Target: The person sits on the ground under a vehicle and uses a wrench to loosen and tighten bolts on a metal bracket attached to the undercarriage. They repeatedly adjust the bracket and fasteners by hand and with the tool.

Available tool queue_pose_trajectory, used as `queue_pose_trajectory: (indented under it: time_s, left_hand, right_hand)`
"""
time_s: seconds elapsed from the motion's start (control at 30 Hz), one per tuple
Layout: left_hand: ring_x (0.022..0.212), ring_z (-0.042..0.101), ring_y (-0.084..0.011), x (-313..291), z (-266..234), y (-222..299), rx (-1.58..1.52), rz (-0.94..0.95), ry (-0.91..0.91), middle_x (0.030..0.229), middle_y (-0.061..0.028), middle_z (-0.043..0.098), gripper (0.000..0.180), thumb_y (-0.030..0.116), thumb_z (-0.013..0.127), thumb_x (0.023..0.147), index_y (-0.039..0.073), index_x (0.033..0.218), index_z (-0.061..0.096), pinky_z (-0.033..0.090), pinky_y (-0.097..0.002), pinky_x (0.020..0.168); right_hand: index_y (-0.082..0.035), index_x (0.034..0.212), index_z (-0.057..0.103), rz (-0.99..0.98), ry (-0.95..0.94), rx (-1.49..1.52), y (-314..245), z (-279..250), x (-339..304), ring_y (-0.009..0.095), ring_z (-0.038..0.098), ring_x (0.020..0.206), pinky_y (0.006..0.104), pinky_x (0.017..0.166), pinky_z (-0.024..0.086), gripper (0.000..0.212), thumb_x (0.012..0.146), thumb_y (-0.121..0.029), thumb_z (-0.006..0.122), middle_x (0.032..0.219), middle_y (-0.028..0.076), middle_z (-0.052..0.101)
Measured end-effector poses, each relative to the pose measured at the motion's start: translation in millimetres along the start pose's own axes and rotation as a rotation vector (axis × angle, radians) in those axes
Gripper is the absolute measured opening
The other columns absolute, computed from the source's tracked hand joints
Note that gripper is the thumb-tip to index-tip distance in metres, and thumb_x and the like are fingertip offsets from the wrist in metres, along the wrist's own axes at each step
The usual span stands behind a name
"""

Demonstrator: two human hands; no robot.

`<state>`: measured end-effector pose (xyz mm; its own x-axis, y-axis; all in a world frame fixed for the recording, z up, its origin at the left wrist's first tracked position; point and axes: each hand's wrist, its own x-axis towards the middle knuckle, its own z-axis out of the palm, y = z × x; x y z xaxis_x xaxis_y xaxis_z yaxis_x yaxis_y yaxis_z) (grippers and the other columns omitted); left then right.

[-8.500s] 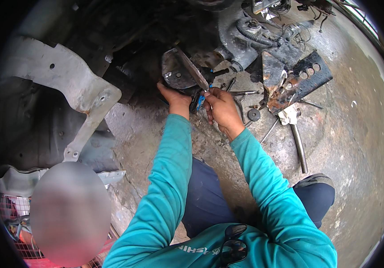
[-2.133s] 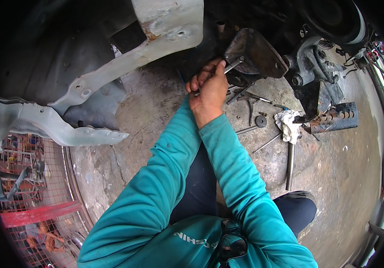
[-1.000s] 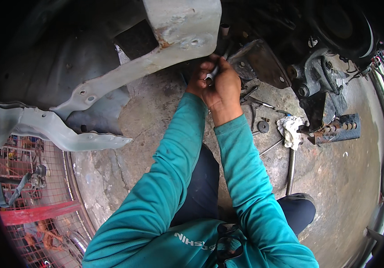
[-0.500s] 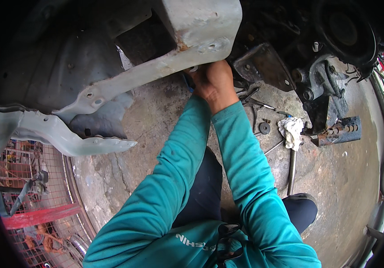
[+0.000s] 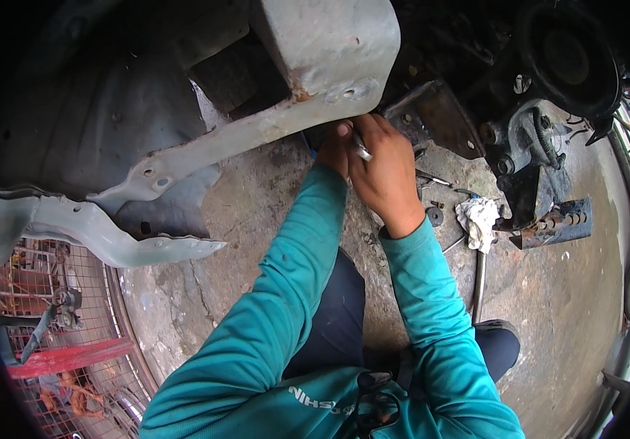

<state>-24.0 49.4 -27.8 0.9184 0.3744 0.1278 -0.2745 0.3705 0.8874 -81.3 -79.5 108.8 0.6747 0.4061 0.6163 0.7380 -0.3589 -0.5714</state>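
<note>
Both my hands are together under the lower edge of a grey vehicle body panel (image 5: pixel 322 80). My right hand (image 5: pixel 386 175) is closed around a shiny metal tool (image 5: pixel 362 148), of which only a short rounded end shows between thumb and fingers; its kind cannot be made out. Right beside it, my left hand (image 5: pixel 334 152) is curled with the thumb tip up. Its fingers and whatever they grip are hidden by the panel and the right hand. A rusty metal bracket plate (image 5: pixel 435 117) lies just right of the hands.
On the concrete floor (image 5: pixel 256 190) to the right are a crumpled white rag (image 5: pixel 478 219), a round dark washer (image 5: pixel 434 216), a metal pipe (image 5: pixel 479 282) and a perforated metal piece (image 5: pixel 558 222). Dark mechanical parts (image 5: pixel 538 135) hang at upper right. A red wire-mesh rack (image 5: pixel 73 314) stands left.
My right hand has come back and to the right from beneath the panel, showing its back and the metal tool end. My left hand stays near the same spot.
</note>
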Motion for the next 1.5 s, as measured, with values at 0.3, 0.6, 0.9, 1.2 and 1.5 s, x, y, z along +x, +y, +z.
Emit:
queue_pose_trajectory:
  time_s: [0.3,0.6,0.9,1.2,1.5]
  left_hand:
    - [0.113,0.059,-0.0242,36.8,-12.0,-19.2,0.446,0.318,-0.016,0.127,-0.0104,0.060,0.039,0.020,0.063,0.097,0.006,0.133,0.056,0.052,-0.0400,0.095]
    - [0.125,0.056,-0.0191,39.8,-12.8,-10.3,0.294,0.113,-0.020,0.138,-0.0068,0.060,0.053,0.037,0.053,0.105,0.007,0.149,0.047,0.043,-0.0327,0.105]
    - [0.116,0.059,-0.0164,30.4,-0.2,5.4,-0.037,-0.066,-0.017,0.127,-0.0050,0.063,0.048,0.041,0.050,0.107,0.007,0.142,0.055,0.046,-0.0287,0.098]
    - [0.115,0.059,-0.0164,28.8,-5.2,-1.5,0.023,-0.073,-0.014,0.126,-0.0051,0.063,0.048,0.042,0.050,0.107,0.007,0.140,0.055,0.046,-0.0287,0.097]
    - [0.114,0.059,-0.0163,45.8,-2.6,-5.0,0.042,-0.081,-0.016,0.125,-0.0051,0.063,0.048,0.042,0.049,0.108,0.007,0.139,0.056,0.046,-0.0288,0.096]
  right_hand:
    - [-0.008,0.106,0.064,-0.116,0.058,-0.174,5.1,-14.7,11.3,0.043,0.065,0.085,0.0508,0.068,0.051,0.028,0.080,-0.009,0.072,0.094,0.015,0.065]
    - [-0.004,0.105,0.060,-0.046,-0.029,-0.360,12.4,-15.7,15.8,0.042,0.066,0.082,0.0502,0.066,0.054,0.026,0.081,-0.011,0.069,0.098,0.018,0.060]
    - [-0.004,0.092,0.070,-0.243,-0.149,-0.703,20.5,-1.9,30.1,0.028,0.071,0.079,0.0390,0.062,0.060,0.022,0.073,-0.015,0.070,0.099,0.014,0.063]
    - [-0.011,0.083,0.074,-0.282,-0.137,-0.672,22.8,21.1,54.9,0.030,0.071,0.073,0.0419,0.059,0.058,0.014,0.074,-0.021,0.071,0.081,0.013,0.070]
    - [-0.016,0.091,0.081,-0.222,-0.248,-0.618,16.7,25.1,111.2,0.022,0.076,0.088,0.0383,0.069,0.061,0.016,0.086,-0.019,0.066,0.094,0.005,0.078]
